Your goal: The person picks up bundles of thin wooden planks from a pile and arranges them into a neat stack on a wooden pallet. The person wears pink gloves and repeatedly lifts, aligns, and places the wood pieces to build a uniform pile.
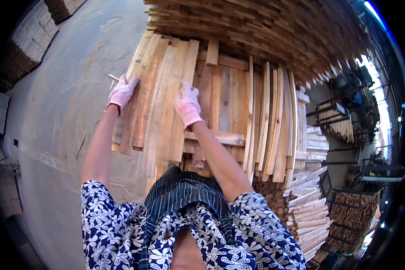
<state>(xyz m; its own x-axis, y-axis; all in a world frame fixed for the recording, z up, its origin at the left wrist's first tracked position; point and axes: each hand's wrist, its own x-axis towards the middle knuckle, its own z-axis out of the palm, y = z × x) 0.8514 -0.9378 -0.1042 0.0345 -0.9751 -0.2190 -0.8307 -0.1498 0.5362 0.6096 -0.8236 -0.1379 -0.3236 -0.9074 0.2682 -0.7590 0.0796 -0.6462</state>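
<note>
To begin with the widest: grey floor [67,112] along the left side. Then, at the far side, a tall stack [256,27] of sawn wood, laid in tight layers, perhaps for staying firm at such height. Closer, in the middle, a lower pile of planks [222,94], lying lengthwise side by side, with a crosspiece [216,137] near the close end, possibly for giving support. To the right of it, narrow strips [274,121], with gaps between. On the left part of the pile, between the two hands, a row of planks [157,90], nearly parallel but with uneven ends.

Smaller again, two pale pink gloves, probably against splinters. Left hand [123,93] at the outer left edge, with some fingers hidden; right hand [187,103] by the right edge, fingers pointing forward. Placed apart like this, likely, for keeping the row together from both sides. Pinching or only pressing: not possible to tell, because of blur. Smallest, a pale sliver [114,77] just beside the left hand.
</note>
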